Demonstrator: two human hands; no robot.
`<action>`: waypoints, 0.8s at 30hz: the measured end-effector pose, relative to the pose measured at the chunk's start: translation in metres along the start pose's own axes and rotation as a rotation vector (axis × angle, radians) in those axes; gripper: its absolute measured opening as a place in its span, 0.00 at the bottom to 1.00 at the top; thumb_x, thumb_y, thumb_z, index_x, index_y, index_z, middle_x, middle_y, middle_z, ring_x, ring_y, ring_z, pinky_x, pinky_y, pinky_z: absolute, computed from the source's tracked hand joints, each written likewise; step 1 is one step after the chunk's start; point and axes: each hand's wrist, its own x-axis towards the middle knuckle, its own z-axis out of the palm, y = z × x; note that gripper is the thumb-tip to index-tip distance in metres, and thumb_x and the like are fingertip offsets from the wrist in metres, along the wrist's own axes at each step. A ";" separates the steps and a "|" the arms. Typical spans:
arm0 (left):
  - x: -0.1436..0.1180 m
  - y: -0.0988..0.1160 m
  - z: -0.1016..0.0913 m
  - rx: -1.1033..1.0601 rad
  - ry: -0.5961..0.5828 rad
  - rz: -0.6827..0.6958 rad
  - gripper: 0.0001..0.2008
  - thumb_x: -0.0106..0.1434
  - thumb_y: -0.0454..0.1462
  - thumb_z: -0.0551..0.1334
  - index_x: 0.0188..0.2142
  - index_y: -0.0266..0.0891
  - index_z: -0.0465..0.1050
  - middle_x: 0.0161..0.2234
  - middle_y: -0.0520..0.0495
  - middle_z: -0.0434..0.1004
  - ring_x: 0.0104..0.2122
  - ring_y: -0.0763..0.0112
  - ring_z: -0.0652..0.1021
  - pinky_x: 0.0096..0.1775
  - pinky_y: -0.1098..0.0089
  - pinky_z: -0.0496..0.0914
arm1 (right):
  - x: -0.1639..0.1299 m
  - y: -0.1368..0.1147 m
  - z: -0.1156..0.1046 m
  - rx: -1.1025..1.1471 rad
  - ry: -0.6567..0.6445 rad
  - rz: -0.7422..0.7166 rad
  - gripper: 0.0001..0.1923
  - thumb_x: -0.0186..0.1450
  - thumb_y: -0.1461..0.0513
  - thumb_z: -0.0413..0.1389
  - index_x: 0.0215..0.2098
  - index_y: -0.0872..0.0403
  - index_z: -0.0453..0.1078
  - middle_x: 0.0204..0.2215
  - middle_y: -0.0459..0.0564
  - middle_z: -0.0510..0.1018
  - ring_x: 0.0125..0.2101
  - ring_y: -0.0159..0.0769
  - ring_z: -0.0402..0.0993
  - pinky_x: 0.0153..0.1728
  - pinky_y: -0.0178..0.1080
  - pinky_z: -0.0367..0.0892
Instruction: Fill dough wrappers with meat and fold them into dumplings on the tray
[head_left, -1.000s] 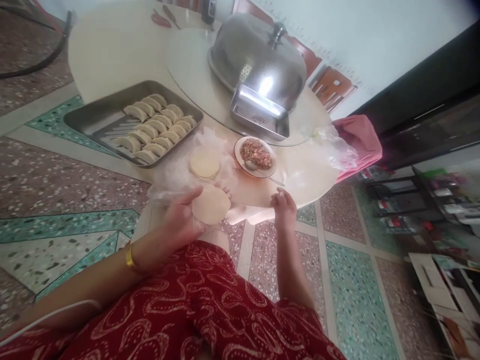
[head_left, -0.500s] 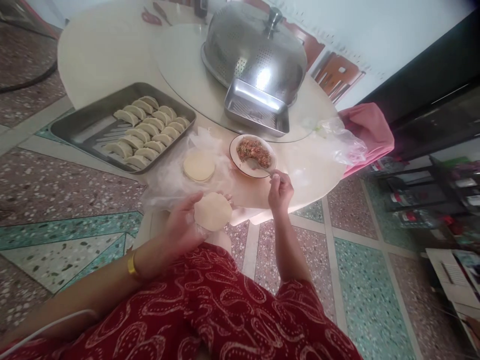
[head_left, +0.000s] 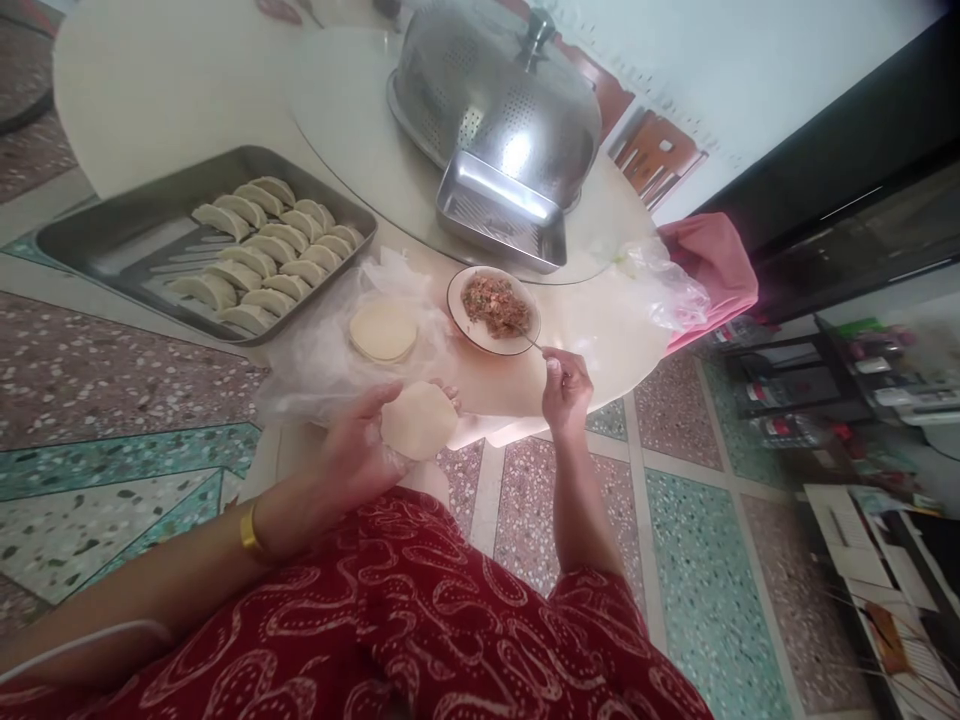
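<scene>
A round dumpling wrapper (head_left: 418, 421) lies across the palm and fingers of my left hand (head_left: 364, 440), just off the table's near edge. My right hand (head_left: 567, 388) pinches the handle of a spoon (head_left: 533, 343), whose far end is sunk in meat filling (head_left: 495, 304). That filling sits in a white dark-rimmed bowl (head_left: 459, 325). A stack of wrappers (head_left: 383, 330) rests on a crumpled plastic bag (head_left: 315, 360) left of the bowl. Further left, a metal tray (head_left: 112, 235) holds several folded dumplings (head_left: 259, 262) in rows.
On the glass turntable (head_left: 337, 90) stand a large perforated metal dome (head_left: 495, 90) and a small metal tray (head_left: 501, 210). A clear plastic bag (head_left: 667, 285) and a pink cloth-like item (head_left: 716, 265) are at the table's right edge. Wooden chairs (head_left: 656, 150) stand behind.
The spoon's end has gone deeper into the filling, with my right hand slightly further from the bowl. My left hand still holds the wrapper. The view has shifted a little.
</scene>
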 end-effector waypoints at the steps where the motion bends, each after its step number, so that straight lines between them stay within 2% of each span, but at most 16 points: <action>1: 0.001 0.000 -0.001 -0.003 -0.008 0.000 0.20 0.65 0.37 0.56 0.55 0.31 0.69 0.48 0.35 0.79 0.50 0.54 0.78 0.51 0.60 0.75 | -0.001 -0.001 0.000 0.003 -0.009 -0.006 0.13 0.71 0.56 0.47 0.41 0.49 0.72 0.35 0.50 0.82 0.37 0.38 0.76 0.40 0.45 0.72; 7: 0.002 0.001 -0.002 -0.024 -0.042 -0.018 0.21 0.65 0.36 0.57 0.56 0.31 0.69 0.48 0.35 0.79 0.50 0.54 0.79 0.52 0.60 0.74 | 0.007 -0.008 -0.012 0.012 -0.044 -0.037 0.11 0.71 0.57 0.48 0.41 0.48 0.73 0.35 0.48 0.82 0.38 0.38 0.77 0.40 0.44 0.72; 10: 0.000 0.002 0.003 -0.025 -0.008 -0.018 0.22 0.65 0.36 0.57 0.57 0.30 0.68 0.49 0.35 0.79 0.50 0.52 0.79 0.51 0.59 0.75 | 0.016 -0.007 -0.010 0.024 -0.063 -0.072 0.12 0.71 0.56 0.49 0.42 0.47 0.73 0.36 0.48 0.82 0.39 0.38 0.77 0.42 0.45 0.71; 14: -0.003 0.004 0.011 -0.004 0.089 -0.008 0.25 0.65 0.36 0.56 0.61 0.29 0.64 0.49 0.34 0.79 0.49 0.53 0.79 0.50 0.59 0.75 | 0.024 -0.007 -0.004 0.018 -0.239 -0.109 0.15 0.72 0.55 0.47 0.41 0.48 0.75 0.37 0.49 0.82 0.39 0.39 0.76 0.41 0.46 0.72; 17: -0.004 0.005 0.013 0.001 0.116 -0.015 0.25 0.66 0.37 0.55 0.62 0.31 0.63 0.47 0.36 0.80 0.47 0.55 0.80 0.49 0.61 0.76 | 0.027 -0.009 -0.013 0.020 -0.327 -0.141 0.13 0.71 0.56 0.49 0.41 0.47 0.75 0.36 0.48 0.82 0.38 0.40 0.75 0.42 0.47 0.71; 21: -0.002 0.005 0.011 0.001 0.106 -0.011 0.25 0.66 0.37 0.54 0.62 0.29 0.63 0.47 0.35 0.80 0.46 0.55 0.81 0.48 0.61 0.76 | 0.031 -0.009 -0.032 0.005 -0.296 -0.167 0.09 0.70 0.58 0.51 0.41 0.46 0.74 0.35 0.47 0.82 0.39 0.40 0.74 0.43 0.46 0.69; 24: 0.000 0.004 0.010 0.015 0.087 -0.009 0.25 0.66 0.36 0.54 0.62 0.29 0.62 0.48 0.35 0.79 0.48 0.55 0.80 0.49 0.61 0.76 | 0.033 -0.004 -0.031 -0.007 -0.220 -0.132 0.10 0.71 0.58 0.51 0.39 0.47 0.74 0.34 0.47 0.82 0.36 0.39 0.74 0.41 0.46 0.68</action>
